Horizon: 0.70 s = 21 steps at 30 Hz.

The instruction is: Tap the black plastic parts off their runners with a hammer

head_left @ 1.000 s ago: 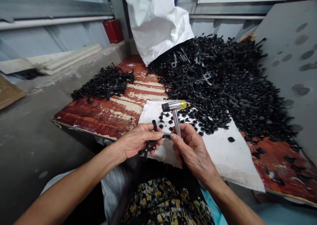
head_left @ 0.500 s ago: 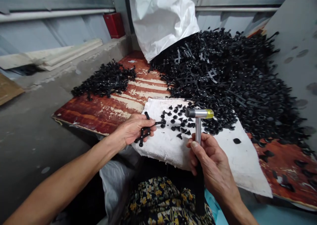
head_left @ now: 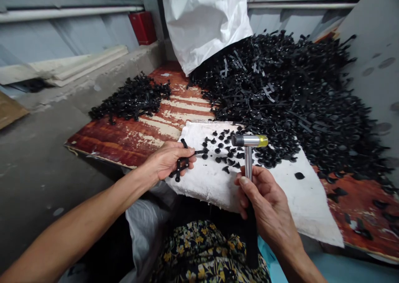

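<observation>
Pinched in my left hand point(head_left: 170, 160) are several thin black strip-like parts with rounded ends point(head_left: 178, 173); one of them reaches out to the right over the white cloth point(head_left: 199, 187). My right hand point(head_left: 264, 200) is closed round the dark handle of a small mallet point(head_left: 248, 162), held upright. Its head has a metal middle, a black left face and a yellow right face. Between the hands, small black round-headed pieces point(head_left: 230, 154) lie scattered on the cloth. The exact kind of these parts is hard to tell.
A large heap of black parts point(head_left: 280, 87) covers the board's right side. A smaller pile point(head_left: 134, 98) sits at the left of the worn red board point(head_left: 102, 139). A white sack point(head_left: 208, 25) stands behind; a grey panel point(head_left: 377, 67) rises at right.
The view has shifted very slightly. Both hands keep their places and their hold on the black parts and the mallet.
</observation>
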Each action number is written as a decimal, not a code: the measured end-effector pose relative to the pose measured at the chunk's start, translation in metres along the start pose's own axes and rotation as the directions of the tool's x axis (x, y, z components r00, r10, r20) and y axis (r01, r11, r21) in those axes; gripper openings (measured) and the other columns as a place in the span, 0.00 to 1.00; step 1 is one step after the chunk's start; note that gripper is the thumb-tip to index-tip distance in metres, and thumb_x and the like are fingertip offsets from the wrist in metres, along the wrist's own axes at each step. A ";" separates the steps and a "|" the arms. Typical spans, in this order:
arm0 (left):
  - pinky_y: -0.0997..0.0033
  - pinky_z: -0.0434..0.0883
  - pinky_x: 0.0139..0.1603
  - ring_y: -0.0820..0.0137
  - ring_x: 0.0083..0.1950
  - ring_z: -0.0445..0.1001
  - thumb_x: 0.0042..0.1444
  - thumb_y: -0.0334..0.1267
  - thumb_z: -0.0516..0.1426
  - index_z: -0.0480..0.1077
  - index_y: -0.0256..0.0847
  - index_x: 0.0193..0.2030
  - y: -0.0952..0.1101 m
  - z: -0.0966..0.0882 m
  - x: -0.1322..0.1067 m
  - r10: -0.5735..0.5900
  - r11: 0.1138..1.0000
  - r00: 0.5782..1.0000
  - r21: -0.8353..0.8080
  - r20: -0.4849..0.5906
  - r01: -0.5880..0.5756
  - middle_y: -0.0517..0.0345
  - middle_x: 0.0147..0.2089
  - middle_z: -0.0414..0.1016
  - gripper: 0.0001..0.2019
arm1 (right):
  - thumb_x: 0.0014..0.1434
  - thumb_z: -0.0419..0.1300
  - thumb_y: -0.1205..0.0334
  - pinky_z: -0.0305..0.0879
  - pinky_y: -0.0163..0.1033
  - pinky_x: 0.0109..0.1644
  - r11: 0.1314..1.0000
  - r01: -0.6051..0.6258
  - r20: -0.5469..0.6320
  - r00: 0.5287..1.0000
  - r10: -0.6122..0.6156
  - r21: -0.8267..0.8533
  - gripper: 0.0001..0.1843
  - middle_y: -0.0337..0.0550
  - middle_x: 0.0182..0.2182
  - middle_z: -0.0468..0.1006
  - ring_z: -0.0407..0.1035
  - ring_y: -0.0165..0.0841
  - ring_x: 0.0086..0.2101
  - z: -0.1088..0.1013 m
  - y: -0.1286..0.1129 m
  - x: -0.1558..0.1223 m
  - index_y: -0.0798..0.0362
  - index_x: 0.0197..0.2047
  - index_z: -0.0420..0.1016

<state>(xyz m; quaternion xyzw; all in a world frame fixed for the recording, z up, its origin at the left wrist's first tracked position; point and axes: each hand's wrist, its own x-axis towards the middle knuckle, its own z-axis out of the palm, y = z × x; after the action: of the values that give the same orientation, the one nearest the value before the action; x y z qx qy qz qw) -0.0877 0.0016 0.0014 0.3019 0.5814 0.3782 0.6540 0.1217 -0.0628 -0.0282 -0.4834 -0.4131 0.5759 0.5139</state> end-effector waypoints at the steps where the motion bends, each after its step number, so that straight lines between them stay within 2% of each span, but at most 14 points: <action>1: 0.80 0.62 0.08 0.73 0.17 0.70 0.51 0.24 0.58 0.68 0.31 0.20 0.000 0.000 0.000 0.001 1.000 1.000 0.001 -0.003 -0.001 0.54 0.19 0.72 0.10 | 0.54 0.66 0.48 0.58 0.26 0.12 1.000 0.000 0.001 1.000 0.000 0.000 0.17 0.31 0.25 0.68 0.57 0.21 0.15 0.000 0.000 0.000 0.50 0.37 0.67; 21: 0.81 0.62 0.09 0.74 0.16 0.69 0.55 0.24 0.56 0.67 0.32 0.22 0.002 0.000 -0.002 -0.012 0.999 1.000 0.040 0.005 0.012 0.55 0.19 0.72 0.11 | 0.54 0.66 0.48 0.58 0.27 0.12 1.000 -0.015 0.006 1.000 0.015 -0.017 0.17 0.32 0.26 0.68 0.57 0.22 0.16 0.000 -0.002 -0.001 0.49 0.37 0.67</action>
<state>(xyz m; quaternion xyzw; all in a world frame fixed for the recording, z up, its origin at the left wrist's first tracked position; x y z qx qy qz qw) -0.0876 0.0010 0.0037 0.3125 0.5891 0.3616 0.6516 0.1221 -0.0637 -0.0258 -0.4890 -0.4162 0.5776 0.5040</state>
